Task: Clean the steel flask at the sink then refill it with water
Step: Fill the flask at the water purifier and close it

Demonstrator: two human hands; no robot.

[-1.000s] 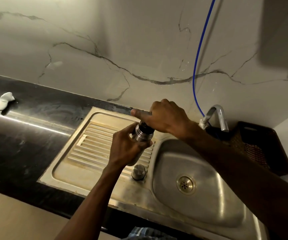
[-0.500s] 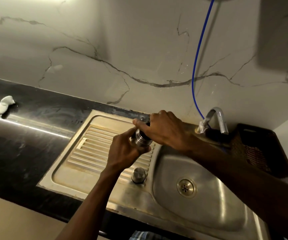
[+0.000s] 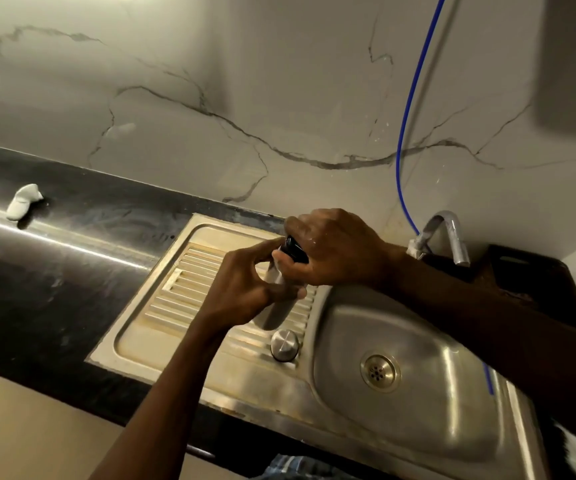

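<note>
The steel flask (image 3: 274, 315) stands tilted over the sink's ribbed drainboard (image 3: 189, 289), its lower body showing below my hands. My left hand (image 3: 245, 292) grips the flask's body. My right hand (image 3: 331, 251) is curled over the flask's top, fingers round a black stopper (image 3: 291, 247) at its mouth. A round steel cap (image 3: 284, 344) lies on the drainboard just below the flask. The sink bowl (image 3: 428, 393) with its drain (image 3: 380, 372) is to the right. The tap (image 3: 449, 237) stands at the back right.
A blue hose (image 3: 407, 116) runs down the marble wall to the tap. A dark basket (image 3: 536, 271) sits at the far right behind my forearm. A white lump (image 3: 23, 200) lies on the black counter (image 3: 37, 271) at left.
The flask's steel neck, visible before, is now covered by my right hand, which has turned over the top. Both hands and the flask stay over the drainboard.
</note>
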